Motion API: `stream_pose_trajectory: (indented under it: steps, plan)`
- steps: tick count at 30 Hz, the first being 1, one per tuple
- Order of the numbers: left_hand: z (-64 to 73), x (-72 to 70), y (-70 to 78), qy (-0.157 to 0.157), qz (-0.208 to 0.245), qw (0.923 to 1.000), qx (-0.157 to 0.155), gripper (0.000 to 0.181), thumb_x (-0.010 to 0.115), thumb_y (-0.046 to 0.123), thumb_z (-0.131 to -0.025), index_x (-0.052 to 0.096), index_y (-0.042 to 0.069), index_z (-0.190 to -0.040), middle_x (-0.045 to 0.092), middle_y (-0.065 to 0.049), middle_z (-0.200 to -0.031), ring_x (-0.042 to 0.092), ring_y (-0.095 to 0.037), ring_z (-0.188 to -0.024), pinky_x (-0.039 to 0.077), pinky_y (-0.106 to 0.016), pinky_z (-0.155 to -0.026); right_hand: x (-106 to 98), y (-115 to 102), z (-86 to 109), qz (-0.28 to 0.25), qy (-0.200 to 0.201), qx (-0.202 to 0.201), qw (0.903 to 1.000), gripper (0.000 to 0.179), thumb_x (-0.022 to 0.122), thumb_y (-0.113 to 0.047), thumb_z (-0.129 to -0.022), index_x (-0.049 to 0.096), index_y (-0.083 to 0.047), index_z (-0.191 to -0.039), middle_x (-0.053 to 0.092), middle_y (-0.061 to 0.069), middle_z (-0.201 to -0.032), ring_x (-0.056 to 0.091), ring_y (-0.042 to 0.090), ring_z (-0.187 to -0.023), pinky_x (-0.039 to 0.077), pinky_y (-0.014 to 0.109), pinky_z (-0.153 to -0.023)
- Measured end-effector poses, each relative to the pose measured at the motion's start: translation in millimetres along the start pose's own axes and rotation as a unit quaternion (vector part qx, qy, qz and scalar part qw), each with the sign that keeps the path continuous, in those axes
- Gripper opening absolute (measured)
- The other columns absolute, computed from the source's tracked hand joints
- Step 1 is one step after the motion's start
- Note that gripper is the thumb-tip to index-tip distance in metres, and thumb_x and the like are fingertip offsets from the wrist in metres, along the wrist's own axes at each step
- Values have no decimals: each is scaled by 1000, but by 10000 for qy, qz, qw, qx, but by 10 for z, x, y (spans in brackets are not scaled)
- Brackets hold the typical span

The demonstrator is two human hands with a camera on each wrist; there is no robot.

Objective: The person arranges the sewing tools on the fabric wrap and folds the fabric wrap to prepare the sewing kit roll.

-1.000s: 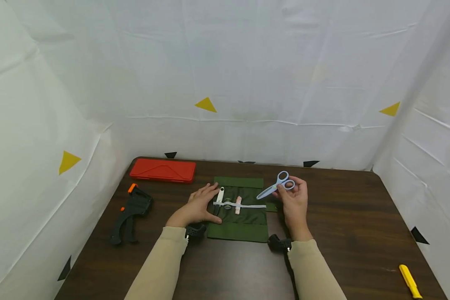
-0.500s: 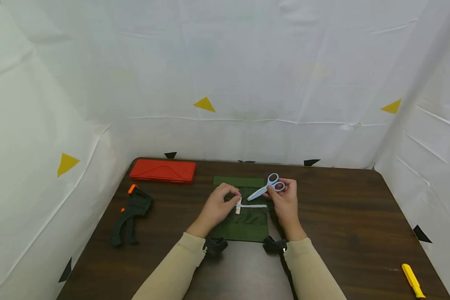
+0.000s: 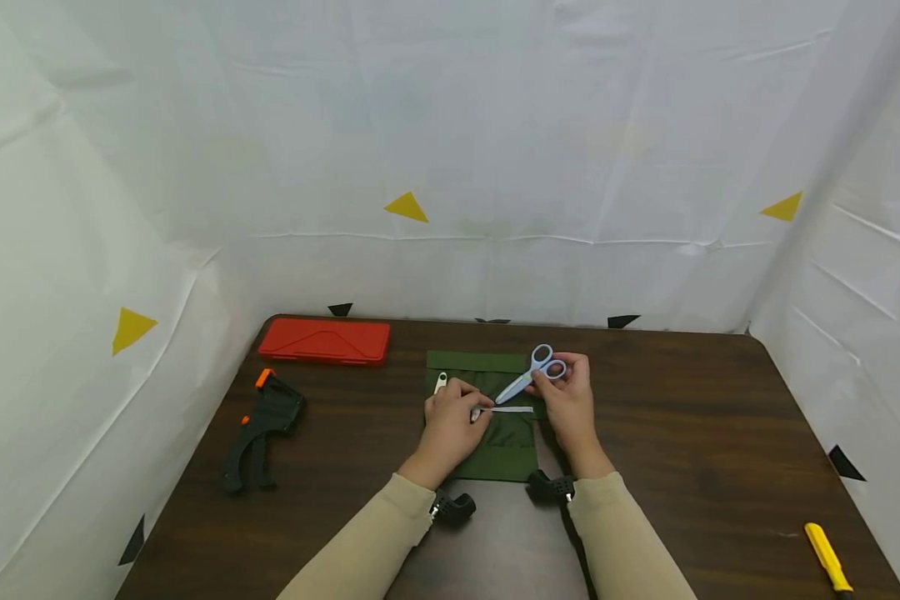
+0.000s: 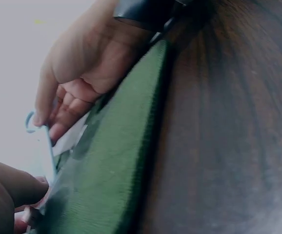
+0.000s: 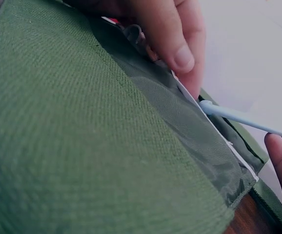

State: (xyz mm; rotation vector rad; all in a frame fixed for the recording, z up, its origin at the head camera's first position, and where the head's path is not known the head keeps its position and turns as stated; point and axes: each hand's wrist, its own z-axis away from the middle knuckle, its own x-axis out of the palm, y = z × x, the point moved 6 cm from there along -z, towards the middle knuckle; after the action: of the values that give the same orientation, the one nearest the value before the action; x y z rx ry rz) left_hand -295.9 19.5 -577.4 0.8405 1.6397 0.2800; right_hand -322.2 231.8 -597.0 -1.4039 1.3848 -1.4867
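An unrolled green fabric pouch [image 3: 498, 465] lies on the table, crossed by a white elastic strap [image 3: 517, 409]. My right hand [image 3: 572, 412] grips light-blue scissors [image 3: 521, 383] by the handles, the blades angled down-left toward the strap. In the right wrist view the tip of the scissors [image 5: 207, 106] is right at the strap, close to the fingers of my left hand [image 5: 168, 36]. Thumb and index finger of that left hand [image 3: 450, 425] pinch the strap near its middle. The white end of a slim tool [image 3: 441, 382] shows behind the hand, which hides the other tucked-in items.
On the dark wooden table [image 3: 682, 433], a red case [image 3: 325, 340] lies at the back left, with a black and orange clamp [image 3: 264, 429] in front of it. A yellow-handled tool [image 3: 827, 558] lies at the front right. White sheeting [image 3: 495, 125] surrounds the table.
My left hand has moved right from the pouch's left edge to the strap and pinches it. My right hand has brought the scissors left and slightly lower toward the strap.
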Motion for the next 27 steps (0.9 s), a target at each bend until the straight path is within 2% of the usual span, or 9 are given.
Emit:
stream_pose_trajectory:
  steps: [6,13,22,27]
  plan:
    - [6,33,-11,214,-127,9996,-92,13,83,21,-98,85,19,-111,65,-3,-123,59,-26,-111,38,-53,-104,-8,3,-13,64,-5,44,10000,55,68,15,-100,36,6,-144,54,9,-108,72,14,-87,66,26,-75]
    - [24,41,-17,398,-166,9990,-100,8,85,20,-95,83,20,-103,65,-3,-119,60,-26,-111,39,-52,-103,0,4,1,170,-66,81,9998,55,67,14,-100,38,5,-146,54,7,-107,70,14,-87,66,26,-75]
    - [25,52,-20,404,-227,9989,5,7,85,19,-95,81,20,-100,64,-4,-119,58,-25,-108,38,-53,-104,26,-4,11,96,-241,51,9997,55,64,16,-101,38,5,-148,52,7,-110,70,14,-90,66,26,-77]
    - [11,71,-46,355,-254,9990,-41,8,85,20,-95,80,20,-100,64,-3,-120,58,-25,-110,38,-53,-106,36,1,6,124,-346,54,9993,55,63,16,-101,39,5,-150,51,8,-111,70,13,-91,66,26,-78]
